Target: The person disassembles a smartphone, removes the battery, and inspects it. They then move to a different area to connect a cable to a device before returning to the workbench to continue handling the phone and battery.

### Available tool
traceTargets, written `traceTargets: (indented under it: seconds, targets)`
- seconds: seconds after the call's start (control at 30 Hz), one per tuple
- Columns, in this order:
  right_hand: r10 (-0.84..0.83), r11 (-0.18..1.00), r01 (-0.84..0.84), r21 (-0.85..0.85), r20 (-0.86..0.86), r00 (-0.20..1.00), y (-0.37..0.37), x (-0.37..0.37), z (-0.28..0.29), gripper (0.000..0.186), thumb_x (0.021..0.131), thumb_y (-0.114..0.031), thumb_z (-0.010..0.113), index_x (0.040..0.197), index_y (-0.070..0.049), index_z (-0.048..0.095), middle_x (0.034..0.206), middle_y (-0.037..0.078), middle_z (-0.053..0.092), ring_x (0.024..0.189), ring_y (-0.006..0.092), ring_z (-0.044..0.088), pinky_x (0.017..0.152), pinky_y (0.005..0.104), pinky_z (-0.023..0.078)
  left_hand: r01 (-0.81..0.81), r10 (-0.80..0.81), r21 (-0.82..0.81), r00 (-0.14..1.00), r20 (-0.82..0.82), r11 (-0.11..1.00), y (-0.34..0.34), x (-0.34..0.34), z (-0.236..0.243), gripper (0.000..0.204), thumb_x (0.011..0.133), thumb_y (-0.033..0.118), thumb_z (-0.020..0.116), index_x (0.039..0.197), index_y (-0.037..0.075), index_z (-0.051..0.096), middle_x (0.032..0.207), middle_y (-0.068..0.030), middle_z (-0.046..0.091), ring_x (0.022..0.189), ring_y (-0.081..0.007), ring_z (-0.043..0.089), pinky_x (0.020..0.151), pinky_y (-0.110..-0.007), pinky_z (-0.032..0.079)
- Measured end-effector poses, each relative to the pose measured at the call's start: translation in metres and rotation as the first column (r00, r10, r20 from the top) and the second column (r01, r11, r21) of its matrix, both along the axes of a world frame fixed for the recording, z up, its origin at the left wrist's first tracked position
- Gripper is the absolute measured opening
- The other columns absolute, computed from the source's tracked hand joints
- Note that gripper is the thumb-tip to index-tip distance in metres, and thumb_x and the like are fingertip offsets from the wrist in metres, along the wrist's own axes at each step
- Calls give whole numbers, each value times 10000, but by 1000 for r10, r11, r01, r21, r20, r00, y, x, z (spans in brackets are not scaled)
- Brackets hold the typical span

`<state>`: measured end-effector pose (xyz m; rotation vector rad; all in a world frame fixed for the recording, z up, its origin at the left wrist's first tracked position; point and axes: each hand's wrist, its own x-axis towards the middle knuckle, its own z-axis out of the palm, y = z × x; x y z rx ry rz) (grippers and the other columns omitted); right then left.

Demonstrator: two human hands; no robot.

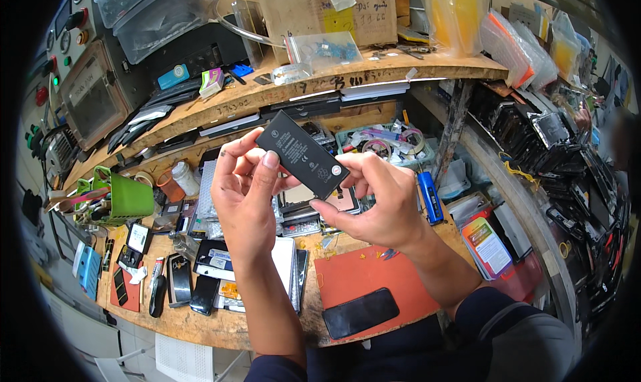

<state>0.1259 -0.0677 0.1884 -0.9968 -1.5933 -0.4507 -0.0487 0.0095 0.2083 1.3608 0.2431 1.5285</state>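
A flat black phone battery with pale print and a small round sticker is held up above the workbench, tilted down to the right. My left hand pinches its left end, thumb on the printed face and fingers behind. At the lower right end, the fingers of my right hand are curled round the edge, with the thumb under the corner. Below my right forearm, a dark smartphone lies on an orange mat.
A green bin of tools stands at the left. Phone parts and a white pad cover the bench's left. A blue cylinder stands right of my right hand. Above runs a wooden shelf; stacked dark phone parts fill the right.
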Motion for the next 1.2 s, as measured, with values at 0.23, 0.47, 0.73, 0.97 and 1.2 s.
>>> traceTargets:
  seconds: [0.23,0.47,0.73,0.97,1.2]
  targets:
    - [9,1000,-9,22,6,1000,4,0,-7,439,742,-201,945,1042,-48,663,730,30,656,599,166,691,537,311,550,4,-4,4,1000,-13,1000,5,1,-3,302,1084,170,668,1312,-26,644,1047,-101,727,882,-123,704,719,-315,687]
    - [17,999,-17,30,8,1000,2,1,-6,417,742,-189,943,1020,-51,664,690,17,625,568,163,668,517,309,534,19,-19,1,999,-29,1000,5,1,-4,344,1083,178,670,1350,-32,618,1063,-101,728,891,-122,709,731,-310,693]
    - [19,1000,-20,13,49,999,2,8,-9,508,710,-139,987,1060,-7,644,839,54,744,616,113,713,525,241,546,83,-81,26,994,-76,996,2,4,-1,442,1045,112,708,1436,-23,552,1046,-73,684,948,-133,711,731,-298,698]
    - [0,999,-1,41,16,1000,0,9,-4,468,710,-148,971,1040,-23,663,742,26,692,570,114,670,504,256,522,95,-72,101,975,-213,990,0,3,-1,633,973,24,763,1527,-9,459,1058,-74,677,980,-133,676,792,-295,681]
    - [-29,998,30,60,-16,999,-1,11,-1,424,719,-151,941,1028,-49,670,633,6,597,512,169,634,487,315,497,171,-140,84,946,-291,982,-6,9,0,918,907,-52,794,1649,79,270,1024,-77,686,988,-153,678,856,-323,622]
